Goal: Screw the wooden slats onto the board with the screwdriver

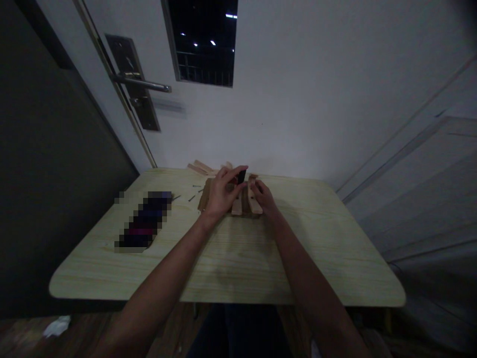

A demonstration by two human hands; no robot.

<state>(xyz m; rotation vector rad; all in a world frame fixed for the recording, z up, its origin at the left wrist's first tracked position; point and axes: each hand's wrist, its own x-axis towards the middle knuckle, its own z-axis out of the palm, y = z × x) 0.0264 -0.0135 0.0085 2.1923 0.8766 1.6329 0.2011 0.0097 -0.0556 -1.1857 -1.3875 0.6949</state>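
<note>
Both my arms reach over a pale wooden table (231, 268) to a small pile of wooden strips (246, 201) near its far edge. My left hand (222, 191) is curled, its fingers pinched on a small dark object (241, 176) held above the strips. Resting on the right side of the strips, my right hand (264, 197) has its fingers closed on one strip. More wooden strips (203, 168) lie behind the pile at the far edge.
A blurred dark object (145, 226) lies on the table's left part. A few small dark nails (192, 197) lie between it and the strips. A door with a metal handle (141, 84) stands at the left, a white wall behind.
</note>
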